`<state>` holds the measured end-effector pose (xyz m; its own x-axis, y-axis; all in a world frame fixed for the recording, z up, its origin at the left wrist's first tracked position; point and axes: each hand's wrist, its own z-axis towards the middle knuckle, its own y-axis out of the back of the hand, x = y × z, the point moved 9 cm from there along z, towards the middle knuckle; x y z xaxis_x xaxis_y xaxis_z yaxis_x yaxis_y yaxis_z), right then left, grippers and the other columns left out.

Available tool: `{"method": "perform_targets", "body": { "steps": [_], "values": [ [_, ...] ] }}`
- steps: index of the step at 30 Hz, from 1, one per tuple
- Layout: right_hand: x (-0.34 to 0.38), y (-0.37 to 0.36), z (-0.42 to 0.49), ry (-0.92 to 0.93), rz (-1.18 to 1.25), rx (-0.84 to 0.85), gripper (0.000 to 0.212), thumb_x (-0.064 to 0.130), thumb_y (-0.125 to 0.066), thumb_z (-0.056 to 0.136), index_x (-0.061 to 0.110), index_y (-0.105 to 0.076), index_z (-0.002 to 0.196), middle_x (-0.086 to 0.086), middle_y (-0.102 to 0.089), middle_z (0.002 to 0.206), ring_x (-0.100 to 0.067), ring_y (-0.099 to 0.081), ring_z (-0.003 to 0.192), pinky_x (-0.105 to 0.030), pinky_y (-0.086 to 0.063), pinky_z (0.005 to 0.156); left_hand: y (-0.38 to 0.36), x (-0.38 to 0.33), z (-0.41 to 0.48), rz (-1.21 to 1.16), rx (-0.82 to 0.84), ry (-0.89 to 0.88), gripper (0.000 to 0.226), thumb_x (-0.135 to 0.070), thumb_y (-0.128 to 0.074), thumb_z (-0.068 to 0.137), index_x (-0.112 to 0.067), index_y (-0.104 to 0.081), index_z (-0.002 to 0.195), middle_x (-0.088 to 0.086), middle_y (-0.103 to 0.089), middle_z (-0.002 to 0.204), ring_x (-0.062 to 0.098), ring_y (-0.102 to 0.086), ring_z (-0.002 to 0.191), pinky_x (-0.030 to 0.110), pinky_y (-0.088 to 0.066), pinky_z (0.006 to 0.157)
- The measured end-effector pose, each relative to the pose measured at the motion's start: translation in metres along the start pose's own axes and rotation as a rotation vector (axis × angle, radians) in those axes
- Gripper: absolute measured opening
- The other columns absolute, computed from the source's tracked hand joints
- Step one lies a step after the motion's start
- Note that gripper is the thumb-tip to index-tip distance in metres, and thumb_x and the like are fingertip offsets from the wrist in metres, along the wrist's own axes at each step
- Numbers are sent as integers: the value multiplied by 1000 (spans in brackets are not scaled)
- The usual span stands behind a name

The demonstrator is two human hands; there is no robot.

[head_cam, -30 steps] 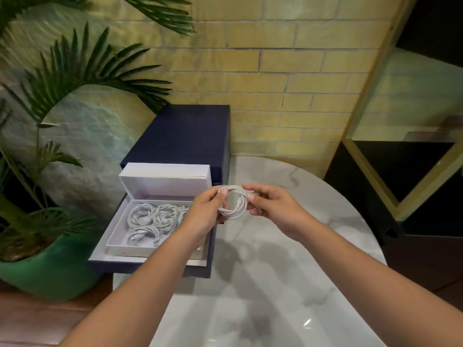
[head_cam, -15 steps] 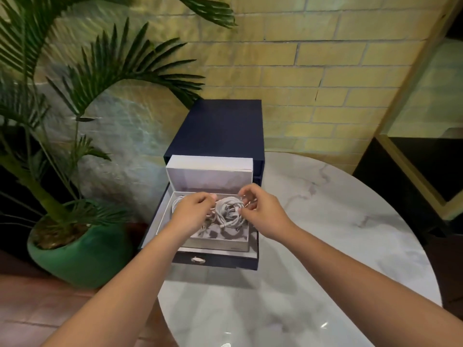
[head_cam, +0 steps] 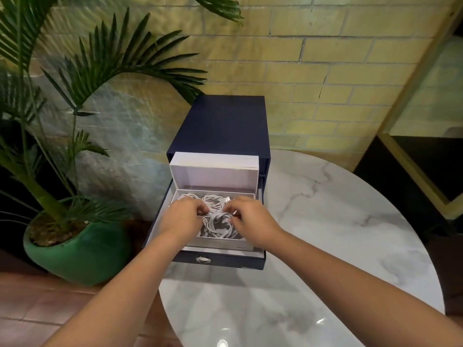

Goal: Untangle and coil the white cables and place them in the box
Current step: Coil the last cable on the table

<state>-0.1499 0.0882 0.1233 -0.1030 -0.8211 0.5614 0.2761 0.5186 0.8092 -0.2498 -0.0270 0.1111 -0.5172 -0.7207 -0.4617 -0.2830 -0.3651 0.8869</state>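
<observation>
An open white box (head_cam: 218,242) lies in the pulled-out drawer of a dark blue case (head_cam: 223,126), its lid (head_cam: 213,175) tipped up behind it. Several coiled white cables lie inside. My left hand (head_cam: 184,217) and my right hand (head_cam: 250,220) are both down in the box, their curled fingers holding a coiled white cable (head_cam: 218,224) from either side. Other cable coils (head_cam: 213,200) show beyond my fingers, one with a metal plug end.
The round white marble table (head_cam: 325,246) carries the case at its back left edge. A green pot (head_cam: 75,254) with a palm plant stands on the floor to the left. A yellow brick wall runs behind, and a gold-framed dark panel (head_cam: 413,171) is on the right.
Both hands carried the coiled cable from above the table leftward and down into the white box. The camera turned left to follow.
</observation>
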Motion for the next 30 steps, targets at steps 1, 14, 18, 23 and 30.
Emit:
{"method": "perform_targets", "body": {
  "steps": [1,14,18,23,30],
  "values": [
    [0,0,1,1,-26,-2,23,12,-63,88,19,-69,109,4,-65,109,-14,-58,99,-30,-50,86,1,-1,0,21,-2,-13,29,-6,-60,83,-30,-73,92,-7,-70,100,15,-64,93,34,-55,85],
    [-3,-6,3,30,-125,45,32,11,-65,87,25,-69,115,0,-62,123,-21,-56,115,-33,-47,96,5,0,-2,69,15,-34,18,-18,-61,78,-31,-72,85,-9,-69,97,17,-63,86,32,-54,80],
    [-3,-7,2,52,-138,53,33,10,-62,89,22,-68,120,-4,-60,122,-22,-54,117,-32,-44,99,3,0,-1,83,14,-32,19,-18,-60,79,-32,-72,85,-9,-69,97,16,-63,85,33,-55,80],
    [-7,-4,-2,51,-60,36,34,9,-64,88,19,-67,121,-2,-61,113,-19,-58,103,-31,-47,93,5,2,-3,36,16,-5,19,-18,-59,82,-32,-70,87,-6,-68,101,17,-63,86,32,-53,80],
    [-37,86,-3,-182,233,-477,7,12,-63,89,14,-60,95,-3,-55,97,-8,-53,71,-5,-37,66,61,13,-5,-148,-354,124,43,-22,-63,88,-15,-46,127,11,-39,132,29,-39,121,37,-35,98]
  ]
}}
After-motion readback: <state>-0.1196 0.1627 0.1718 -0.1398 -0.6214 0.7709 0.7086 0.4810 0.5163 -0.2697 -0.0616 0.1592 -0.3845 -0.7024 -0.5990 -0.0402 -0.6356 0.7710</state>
